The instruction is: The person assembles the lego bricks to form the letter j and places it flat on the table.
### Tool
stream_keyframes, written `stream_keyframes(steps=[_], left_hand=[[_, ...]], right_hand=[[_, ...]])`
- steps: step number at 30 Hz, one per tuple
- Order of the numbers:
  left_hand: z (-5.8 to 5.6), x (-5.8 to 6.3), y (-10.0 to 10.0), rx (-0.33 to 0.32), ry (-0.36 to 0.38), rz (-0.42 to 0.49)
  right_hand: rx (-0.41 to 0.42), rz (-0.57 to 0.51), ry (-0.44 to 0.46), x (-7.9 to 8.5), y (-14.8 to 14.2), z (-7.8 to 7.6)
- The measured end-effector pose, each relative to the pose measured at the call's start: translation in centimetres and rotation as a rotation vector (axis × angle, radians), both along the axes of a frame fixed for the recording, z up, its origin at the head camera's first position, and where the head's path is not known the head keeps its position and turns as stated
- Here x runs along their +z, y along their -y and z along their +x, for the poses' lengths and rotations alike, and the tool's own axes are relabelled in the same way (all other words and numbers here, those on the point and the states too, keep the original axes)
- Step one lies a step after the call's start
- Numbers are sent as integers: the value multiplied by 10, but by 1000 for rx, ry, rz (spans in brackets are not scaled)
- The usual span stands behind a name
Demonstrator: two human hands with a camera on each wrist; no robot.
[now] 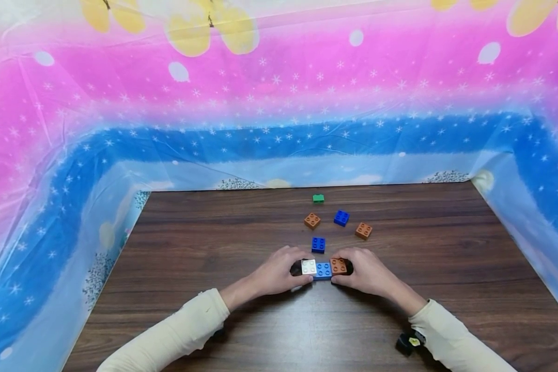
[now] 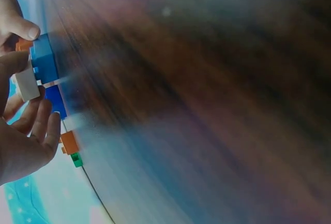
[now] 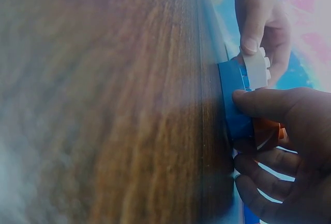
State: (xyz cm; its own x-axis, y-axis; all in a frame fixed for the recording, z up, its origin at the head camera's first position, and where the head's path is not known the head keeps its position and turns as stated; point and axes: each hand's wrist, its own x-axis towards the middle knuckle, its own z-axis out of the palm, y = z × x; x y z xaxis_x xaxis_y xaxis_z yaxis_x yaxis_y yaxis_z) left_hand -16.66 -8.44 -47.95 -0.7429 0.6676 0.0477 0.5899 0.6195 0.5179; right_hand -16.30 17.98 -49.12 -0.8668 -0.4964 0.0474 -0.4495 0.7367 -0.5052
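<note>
Above the near side of a light blue toy brick, a white brick sits over its left end and an orange brick over its right end. My left hand pinches the white brick between thumb and fingers. The orange brick is gripped by my right hand, whose thumb also lies against the side of the light blue brick in the right wrist view. Studs of the light blue brick show between the two upper bricks. In the left wrist view, the white brick overlaps those studs.
Just beyond the hands lies a dark blue brick. Farther back are two loose orange bricks, another dark blue brick and a green brick. A patterned cloth hangs round the wooden table.
</note>
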Motion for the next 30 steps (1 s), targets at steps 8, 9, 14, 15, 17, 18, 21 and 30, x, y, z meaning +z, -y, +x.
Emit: stream_keyframes(steps=[8, 9, 14, 15, 17, 18, 21, 30], left_hand=[[-1, 2, -2, -9, -27, -9], [-1, 3, -2, -8, -27, -12], [0, 3, -4, 2, -32, -23], [0, 2, -4, 5, -33, -24], [0, 2, -5, 10, -36, -24], [-1, 2, -5, 13, -33, -24], [-1, 2, -5, 19, -25, -20], [-3, 3, -4, 23, -34, -52]], right_hand=[[1, -6, 4, -1, 0, 0], [2, -5, 4, -1, 0, 0], [5, -9, 3, -1, -1, 0], [5, -10, 2, -1, -1, 0], [5, -11, 1, -1, -1, 0], [5, -11, 0, -2, -1, 0], [4, -9, 1, -2, 0, 0], [1, 0, 1, 0, 0, 0]])
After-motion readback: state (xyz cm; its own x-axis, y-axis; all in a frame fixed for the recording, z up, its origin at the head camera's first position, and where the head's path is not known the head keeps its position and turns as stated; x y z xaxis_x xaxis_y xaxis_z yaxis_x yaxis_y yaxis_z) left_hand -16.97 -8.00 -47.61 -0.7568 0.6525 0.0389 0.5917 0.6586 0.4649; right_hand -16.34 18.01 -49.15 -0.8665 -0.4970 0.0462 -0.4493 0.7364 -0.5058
